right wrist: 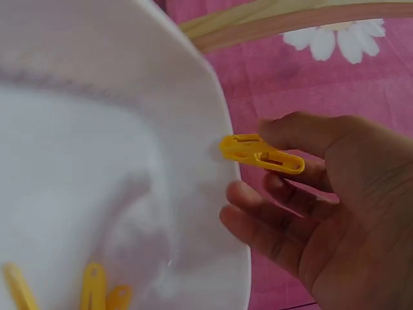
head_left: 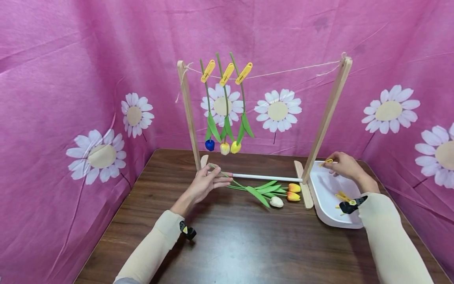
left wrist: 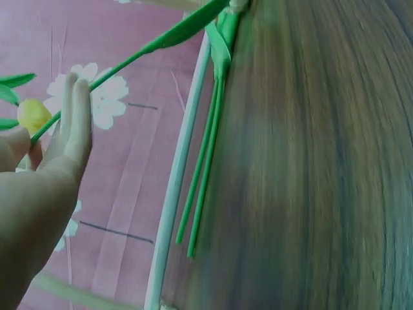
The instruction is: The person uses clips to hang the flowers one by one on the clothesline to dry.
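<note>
My left hand [head_left: 205,183] pinches the green stem of an artificial tulip [left wrist: 122,66] between thumb and fingers, its stem end raised off the table. The leafy part of that tulip reaches right, to several tulips lying together, among them orange-yellow heads [head_left: 293,196] and a white head [head_left: 276,202]. Over the white tray, my right hand [head_left: 345,165] pinches a yellow clothespin [right wrist: 261,154] between thumb and index finger, the other fingers loosely bent. Three tulips hang head down from a string [head_left: 291,71], each held by a yellow clothespin [head_left: 227,75]: a blue, a cream and a yellow one.
The string runs between two wooden posts [head_left: 327,118], joined low down by a white rod [head_left: 266,177]. More yellow clothespins [head_left: 342,196] lie in the white tray [head_left: 320,213], right of the frame. A pink daisy-print cloth [head_left: 276,35] hangs behind the wooden table [head_left: 230,244].
</note>
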Demonstrator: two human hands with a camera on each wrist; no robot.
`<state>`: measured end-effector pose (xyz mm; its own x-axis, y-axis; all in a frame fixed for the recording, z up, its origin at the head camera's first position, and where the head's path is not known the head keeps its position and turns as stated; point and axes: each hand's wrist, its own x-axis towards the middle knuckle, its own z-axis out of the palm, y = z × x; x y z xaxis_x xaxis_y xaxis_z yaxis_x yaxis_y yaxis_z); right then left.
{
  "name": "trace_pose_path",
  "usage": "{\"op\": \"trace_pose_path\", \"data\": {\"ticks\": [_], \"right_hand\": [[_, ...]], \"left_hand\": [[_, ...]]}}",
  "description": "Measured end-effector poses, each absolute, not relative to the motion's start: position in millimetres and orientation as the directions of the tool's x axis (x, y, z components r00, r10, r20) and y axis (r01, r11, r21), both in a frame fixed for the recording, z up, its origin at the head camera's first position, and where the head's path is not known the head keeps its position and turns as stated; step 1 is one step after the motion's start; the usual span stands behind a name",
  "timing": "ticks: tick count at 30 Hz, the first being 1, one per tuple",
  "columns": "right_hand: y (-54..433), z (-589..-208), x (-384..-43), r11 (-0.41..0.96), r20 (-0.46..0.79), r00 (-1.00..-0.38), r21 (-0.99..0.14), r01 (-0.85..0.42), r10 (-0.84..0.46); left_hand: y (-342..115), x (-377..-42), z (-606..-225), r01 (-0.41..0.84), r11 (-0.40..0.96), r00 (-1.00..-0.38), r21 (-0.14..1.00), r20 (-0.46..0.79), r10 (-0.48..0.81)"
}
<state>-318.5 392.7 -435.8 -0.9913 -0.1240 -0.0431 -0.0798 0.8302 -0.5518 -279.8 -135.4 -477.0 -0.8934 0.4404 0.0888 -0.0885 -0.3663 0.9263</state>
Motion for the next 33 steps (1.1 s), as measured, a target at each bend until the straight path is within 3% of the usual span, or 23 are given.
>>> {"op": "trace_pose_path", "data": {"ticks": [7, 16, 22, 26, 33], "right_hand": [[382, -425, -315, 0.724, 0.048, -0.991, -0.679, -0.122, -0.122], [370, -406, -309, 0.559, 0.209, -0.972, -0.796, -0.233, -0.107], [358, -384, -303, 0.207, 0.272, -0.956, -0.935, -0.289, -0.106], [348, -365, -299, -0.023, 0.400, -0.912, -0.916, -0.399, -0.092], [330, -328, -286, -0.076, 0.542, -0.840, -0.837, -0.542, 0.019]], "left_hand": [[-121, -278, -470, -0.052, -0.433, -0.938, 0.900, 0.104, 0.330], [-110, -277, -466, 0.030, -0.437, -0.943, 0.899, 0.170, 0.285], [-102, -277, -461, 0.111, -0.364, -0.954, 0.925, 0.201, 0.220], [-97, -276, -453, 0.196, -0.299, -0.941, 0.934, 0.265, 0.210], [-84, -273, -429, 0.310, -0.305, -0.897, 0.900, 0.384, 0.220]]}}
